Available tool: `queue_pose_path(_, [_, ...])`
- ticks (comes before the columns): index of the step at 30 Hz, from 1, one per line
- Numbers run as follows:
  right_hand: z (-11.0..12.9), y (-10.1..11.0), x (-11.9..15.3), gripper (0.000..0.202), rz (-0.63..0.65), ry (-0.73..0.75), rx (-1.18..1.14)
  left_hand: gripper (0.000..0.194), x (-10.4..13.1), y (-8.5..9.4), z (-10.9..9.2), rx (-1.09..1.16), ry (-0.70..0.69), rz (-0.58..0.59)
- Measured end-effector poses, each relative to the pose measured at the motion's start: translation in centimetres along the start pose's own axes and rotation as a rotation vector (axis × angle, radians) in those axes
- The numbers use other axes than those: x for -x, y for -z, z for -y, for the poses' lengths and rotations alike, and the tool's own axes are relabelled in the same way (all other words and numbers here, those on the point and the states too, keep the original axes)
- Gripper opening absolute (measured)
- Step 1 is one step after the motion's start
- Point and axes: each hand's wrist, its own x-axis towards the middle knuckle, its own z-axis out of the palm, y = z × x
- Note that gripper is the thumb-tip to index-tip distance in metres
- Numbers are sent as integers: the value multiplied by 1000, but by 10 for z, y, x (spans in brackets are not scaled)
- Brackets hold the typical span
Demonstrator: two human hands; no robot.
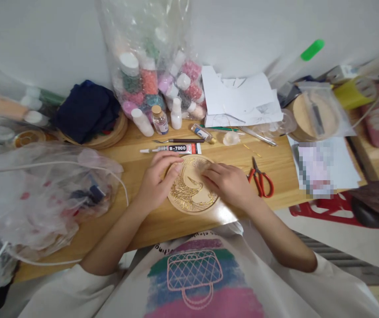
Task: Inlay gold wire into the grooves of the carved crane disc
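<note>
A round pale wooden plaque (194, 184) with a crane design in gold lines lies on the table close to my body. My left hand (156, 180) grips its left rim, the thumb on the face and the fingers along the far edge. Over the right part of the plaque, my right hand (227, 182) has its fingers pinched together against the surface. Whatever sits between those fingertips is hidden. Just beyond the plaque lie a B-7000 glue tube (179, 148) and a dark-handled craft knife (184, 140). Red-handled pliers (261, 180) rest right of my right hand.
Small bottles (159, 120) and a bag of colored jars (153, 75) stand against the wall. White papers (242, 99) are at the back. A clear plastic bag (37, 194) and a white cable (86, 164) cover the left side. Navy cloth (86, 110) sits at back left.
</note>
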Motion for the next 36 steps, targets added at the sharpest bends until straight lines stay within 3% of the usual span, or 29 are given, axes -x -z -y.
queue_pose_path(3, [-3,2,10,24,-87,-88,-32,15,-4,-2,-1,-152,-56,170])
queue_pose_path(6, [-14,4,27,24,-163,-311,-25,19,-7,0,1,-230,-86,358])
queue_pose_path(9, [-28,7,47,21,-147,-518,18,21,-11,4,6,-330,-164,469])
queue_pose_path(12, [-34,11,61,20,-101,-596,22,21,-15,8,12,-416,-227,469])
queue_pose_path(16, [-23,18,60,24,45,-638,-27,24,-17,10,24,-456,-274,396])
queue_pose_path(21, [-4,11,46,16,79,-925,-73,28,-16,16,37,-794,-660,423])
queue_pose_path(25, [-2,-1,48,12,-164,-974,-206,26,-17,18,41,-837,-811,387])
queue_pose_path(31, [-5,14,63,13,-674,-986,-1132,22,-18,19,40,-791,-811,375])
queue_pose_path(34, [-2,26,63,15,-851,-839,-1491,19,-17,19,40,-767,-793,358])
queue_pose_path(36, [1,27,60,22,-909,-711,-1586,18,-16,20,40,-754,-781,324])
